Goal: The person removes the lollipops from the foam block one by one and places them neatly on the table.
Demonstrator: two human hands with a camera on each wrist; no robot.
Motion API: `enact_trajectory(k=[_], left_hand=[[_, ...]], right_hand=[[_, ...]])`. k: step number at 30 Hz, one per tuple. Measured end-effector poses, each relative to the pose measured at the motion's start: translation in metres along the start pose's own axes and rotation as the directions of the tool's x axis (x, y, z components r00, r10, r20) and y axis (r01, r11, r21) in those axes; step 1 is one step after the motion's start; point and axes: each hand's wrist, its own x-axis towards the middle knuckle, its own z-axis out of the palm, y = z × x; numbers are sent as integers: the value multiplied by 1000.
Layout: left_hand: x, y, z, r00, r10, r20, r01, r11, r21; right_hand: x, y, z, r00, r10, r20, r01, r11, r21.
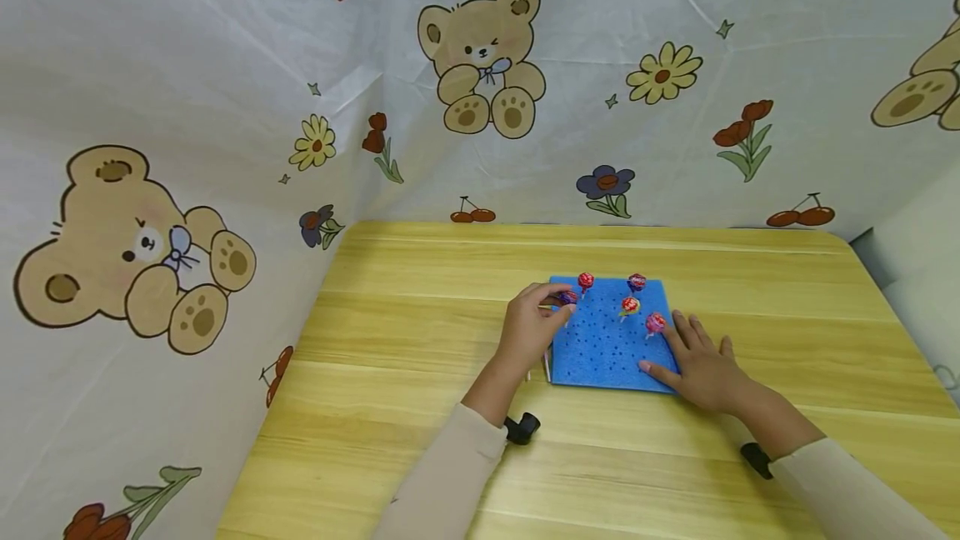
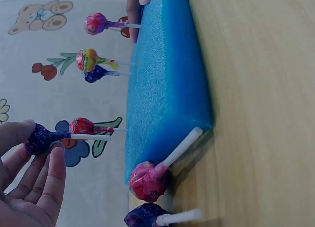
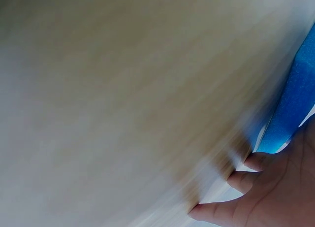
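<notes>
Wood-grain counter (image 1: 405, 298) filled the lower scene, far edge against a white cloth (image 1: 577, 32), left edge slanting along another stretch of it. Bare wood ran left of the blue foam block (image 1: 600, 361) to that edge, a wide strip lay on the near side, and more wood ran to the right; the far strip was narrower. Cloth print: bears, flowers, cherries.

Block sat right of centre, top dotted with small holes. Four lollipops stood in it: red lollipop (image 1: 586, 280) far left, dark lollipop (image 1: 637, 282) far right, yellow-red lollipop (image 1: 629, 306) nearer than that, pink lollipop (image 1: 656, 322) by the right edge. Left wrist view: another pink lollipop (image 2: 149, 181) just beside the block's left side, a second dark lollipop (image 2: 142, 216) near it, both on the counter.

Left grip (image 1: 528, 323) pinched a purple lollipop (image 2: 39, 140) by its wrapped head, over the block's far-left part; stick tip hung free, apart from the foam. Right grip (image 1: 708, 373) was loose, fingers spread along the block's right edge, thumb on the top, index finger near the pink lollipop. Right wrist view showed blurred wood.
</notes>
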Motion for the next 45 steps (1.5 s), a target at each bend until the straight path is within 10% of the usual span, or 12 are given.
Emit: enact_trajectory(k=[25, 45], left_hand=[[-10, -22, -46, 995, -30, -98, 30, 1000, 1], [-20, -51, -57, 978, -210, 18, 208, 975, 75]], right_hand=[[-1, -2, -2, 1000, -9, -1, 9, 1000, -6], [0, 1, 1, 1000, -9, -4, 9, 1000, -13]])
